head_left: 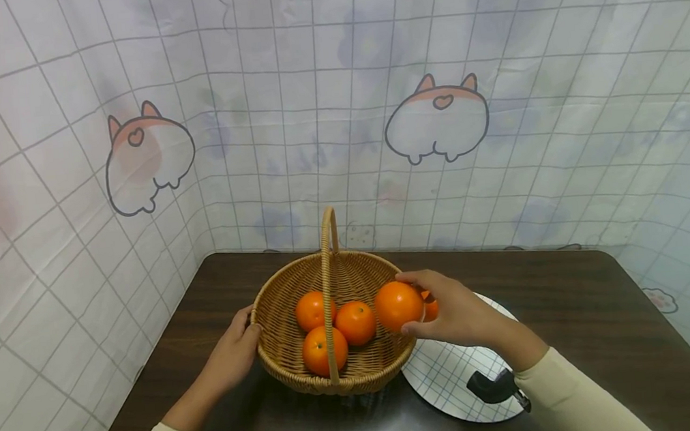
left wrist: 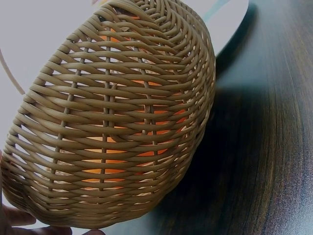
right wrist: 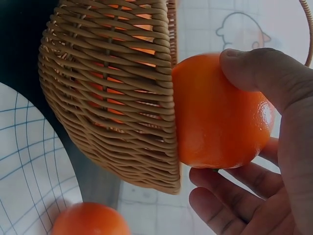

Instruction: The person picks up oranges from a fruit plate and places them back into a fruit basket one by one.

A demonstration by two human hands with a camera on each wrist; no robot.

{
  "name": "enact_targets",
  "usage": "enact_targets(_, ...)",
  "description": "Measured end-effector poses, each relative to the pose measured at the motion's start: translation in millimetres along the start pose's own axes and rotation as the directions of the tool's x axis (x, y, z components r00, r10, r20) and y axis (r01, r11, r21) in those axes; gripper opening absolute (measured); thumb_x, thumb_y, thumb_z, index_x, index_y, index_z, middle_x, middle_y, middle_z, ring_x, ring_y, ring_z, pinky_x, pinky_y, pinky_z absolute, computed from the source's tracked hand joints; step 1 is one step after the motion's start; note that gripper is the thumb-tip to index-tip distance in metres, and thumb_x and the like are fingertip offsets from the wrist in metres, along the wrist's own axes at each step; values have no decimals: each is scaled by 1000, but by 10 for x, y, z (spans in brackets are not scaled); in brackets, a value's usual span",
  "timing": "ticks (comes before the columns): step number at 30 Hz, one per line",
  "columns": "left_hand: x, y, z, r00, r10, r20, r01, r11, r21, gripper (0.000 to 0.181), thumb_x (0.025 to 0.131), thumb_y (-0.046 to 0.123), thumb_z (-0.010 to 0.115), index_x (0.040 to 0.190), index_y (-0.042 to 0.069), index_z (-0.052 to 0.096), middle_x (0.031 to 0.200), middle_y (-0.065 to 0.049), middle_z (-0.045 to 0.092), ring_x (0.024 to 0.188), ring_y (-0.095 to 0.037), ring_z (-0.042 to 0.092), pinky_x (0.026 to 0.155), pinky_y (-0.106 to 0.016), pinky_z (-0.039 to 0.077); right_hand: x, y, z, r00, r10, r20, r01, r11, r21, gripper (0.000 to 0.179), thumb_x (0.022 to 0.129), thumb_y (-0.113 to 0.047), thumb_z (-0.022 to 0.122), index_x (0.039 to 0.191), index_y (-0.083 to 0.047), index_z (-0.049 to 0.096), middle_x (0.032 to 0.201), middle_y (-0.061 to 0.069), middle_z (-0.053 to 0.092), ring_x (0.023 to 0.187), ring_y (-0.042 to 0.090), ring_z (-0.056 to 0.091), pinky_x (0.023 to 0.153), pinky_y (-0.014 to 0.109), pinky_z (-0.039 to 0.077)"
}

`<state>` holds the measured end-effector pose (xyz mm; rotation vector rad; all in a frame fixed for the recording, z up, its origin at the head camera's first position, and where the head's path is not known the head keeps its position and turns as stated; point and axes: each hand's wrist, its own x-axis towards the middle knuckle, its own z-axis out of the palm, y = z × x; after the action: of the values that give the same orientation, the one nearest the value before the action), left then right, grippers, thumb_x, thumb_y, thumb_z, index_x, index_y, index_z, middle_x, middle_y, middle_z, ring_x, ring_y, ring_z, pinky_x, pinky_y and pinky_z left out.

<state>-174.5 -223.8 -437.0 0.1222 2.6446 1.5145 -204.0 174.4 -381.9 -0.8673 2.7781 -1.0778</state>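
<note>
A round wicker basket (head_left: 356, 276) with a tall arched handle (head_left: 327, 278) stands on the table. My left hand (head_left: 236, 352) grips its left rim. Three oranges lie inside: one at the back (head_left: 311, 310), another in front (head_left: 317, 352) and a third to the right (head_left: 356, 323). Between thumb and fingers, my right hand (head_left: 461, 311) holds one more orange (head_left: 398, 306) at the basket's right rim. In the right wrist view this orange (right wrist: 220, 115) overlaps the rim. A further orange (right wrist: 90, 220) sits on the plate, mostly hidden behind my right hand in the head view.
To the basket's right is a white plate (head_left: 451, 374) with a blue grid pattern, partly under my right forearm. The dark wooden table (head_left: 577, 332) is bordered at the back and sides by a gridded curtain (head_left: 311, 109) with cartoon animals. Both wrists wear black camera mounts.
</note>
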Motion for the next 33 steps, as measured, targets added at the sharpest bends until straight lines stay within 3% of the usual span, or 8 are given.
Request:
enact_targets(12, -11, 4, 1, 1000, -5, 10, 5, 1000, -12, 56, 112, 27, 32, 160, 0, 19, 154, -31, 35, 136, -45, 44, 107, -60, 40, 18, -11, 83, 999, -16, 43, 15, 1000, 23, 81, 82, -36, 87, 150, -13, 50, 134, -2, 59, 108, 16, 58, 84, 37, 53)
enact_targets(21, -12, -1, -3, 1000, -13, 12, 13, 1000, -6, 57, 112, 29, 32, 159, 0, 20, 154, -32, 36, 135, -45, 47, 104, -58, 44, 2, -22, 78, 999, -18, 39, 20, 999, -30, 75, 85, -39, 84, 150, -18, 51, 129, 0, 62, 115, 23, 60, 91, 45, 52)
enact_targets(27, -20, -1, -2, 1000, -15, 11, 15, 1000, -2, 57, 112, 29, 32, 159, 0, 20, 153, -32, 37, 134, -44, 48, 104, -57, 44, -29, 21, 43, 1000, -16, 13, 16, 1000, -16, 73, 85, -37, 84, 148, -16, 53, 131, 7, 63, 118, 25, 60, 96, 52, 50)
enact_targets(33, -40, 30, -2, 1000, -22, 17, 22, 1000, 0, 59, 112, 31, 32, 160, 1, 18, 155, -32, 35, 136, -45, 45, 105, -59, 43, -86, 117, 6, 1000, 20, -5, -20, 1000, -12, 74, 86, -40, 83, 146, -9, 53, 135, 9, 60, 118, 30, 61, 93, 52, 54)
